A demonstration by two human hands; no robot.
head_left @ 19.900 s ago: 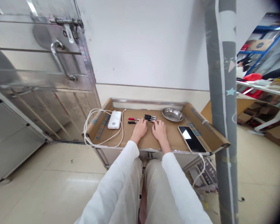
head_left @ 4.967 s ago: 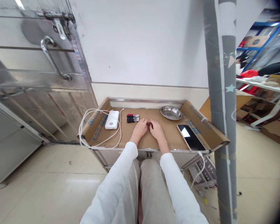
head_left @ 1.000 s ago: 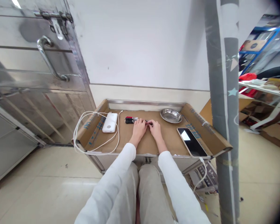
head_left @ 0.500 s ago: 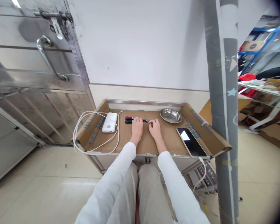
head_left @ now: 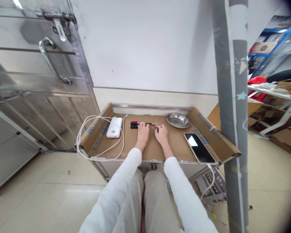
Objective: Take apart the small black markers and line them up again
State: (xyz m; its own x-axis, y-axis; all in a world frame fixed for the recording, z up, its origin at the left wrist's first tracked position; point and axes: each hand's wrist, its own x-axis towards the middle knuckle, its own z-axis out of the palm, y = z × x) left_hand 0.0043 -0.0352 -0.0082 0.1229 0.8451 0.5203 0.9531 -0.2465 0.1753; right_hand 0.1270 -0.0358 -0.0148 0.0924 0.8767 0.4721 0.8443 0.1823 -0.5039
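Several pens, black with one showing red [head_left: 134, 125], lie side by side on the cardboard lining of the small table. My left hand [head_left: 143, 132] is closed over their right part, and its fingers hide how far they reach. One dark pen [head_left: 152, 124] sticks out to the right beyond the left fingers, ending in a pale section. My right hand [head_left: 162, 132] rests palm down just right of and below that end, fingers apart, the index fingertip at or touching the pen. Nothing shows in its grasp.
A white power bank [head_left: 114, 127] with a looped white cable [head_left: 123, 142] lies at the left. A steel dish [head_left: 177, 120] sits at the back right, and a phone [head_left: 199, 148] at the front right. Cardboard side walls [head_left: 212, 132] border the table; a wrapped grey pole [head_left: 240, 129] stands beyond.
My right fingers have loosened and drawn slightly down from the pen's end, so more of it shows. My left hand has barely moved.
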